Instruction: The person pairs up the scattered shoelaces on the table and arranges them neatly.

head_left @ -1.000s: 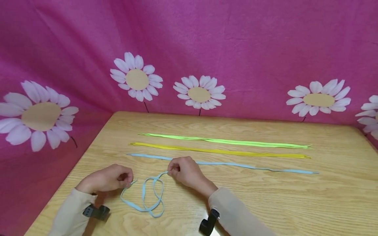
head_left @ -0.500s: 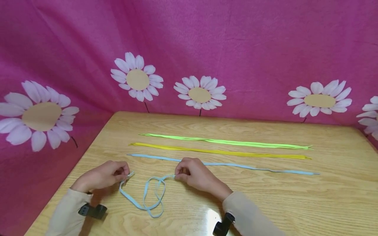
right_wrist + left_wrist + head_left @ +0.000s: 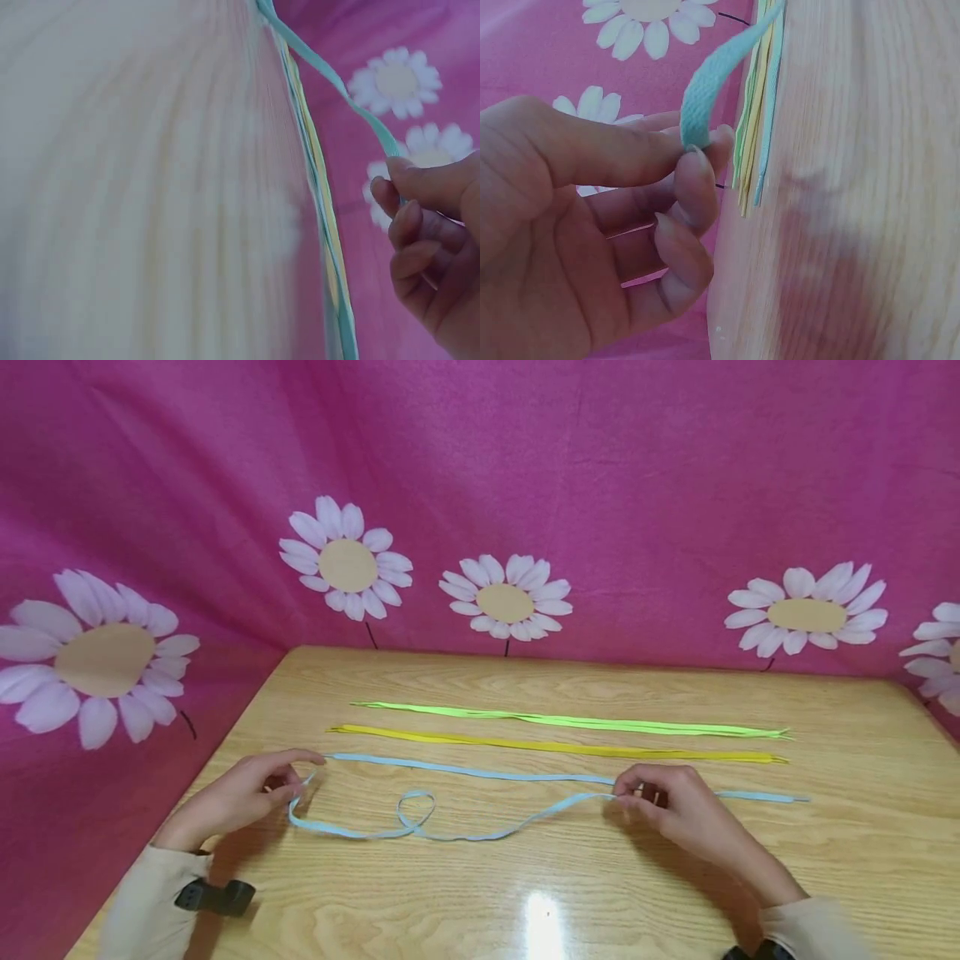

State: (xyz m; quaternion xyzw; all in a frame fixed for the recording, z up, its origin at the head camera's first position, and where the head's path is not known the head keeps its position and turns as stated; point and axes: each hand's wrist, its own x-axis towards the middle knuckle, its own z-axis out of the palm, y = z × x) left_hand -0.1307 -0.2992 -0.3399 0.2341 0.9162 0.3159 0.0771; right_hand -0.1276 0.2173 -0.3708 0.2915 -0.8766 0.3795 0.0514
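Observation:
Between my hands stretches a light blue shoelace (image 3: 517, 829), sagging, with a small loop near its middle. My left hand (image 3: 238, 795) pinches one end between thumb and fingers; in the left wrist view the flat lace (image 3: 705, 94) rises from that pinch. Farther right, my right hand (image 3: 678, 810) pinches the other end, and the lace (image 3: 330, 71) slants up from its fingertips in the right wrist view. Just behind the hands lies another light blue shoelace (image 3: 465, 771), laid out nearly straight and partly covered by my right hand.
Beyond the blue lace, yellow laces (image 3: 525, 745) and bright green laces (image 3: 577, 722) lie roughly parallel to it on the wooden table (image 3: 420, 910). A pink cloth (image 3: 630, 485) with printed daisies hangs along the back and left edges.
My right hand has moved far to the right, drawing the tangled lace out into a longer line with one small loop. The left hand has shifted slightly left and away from me.

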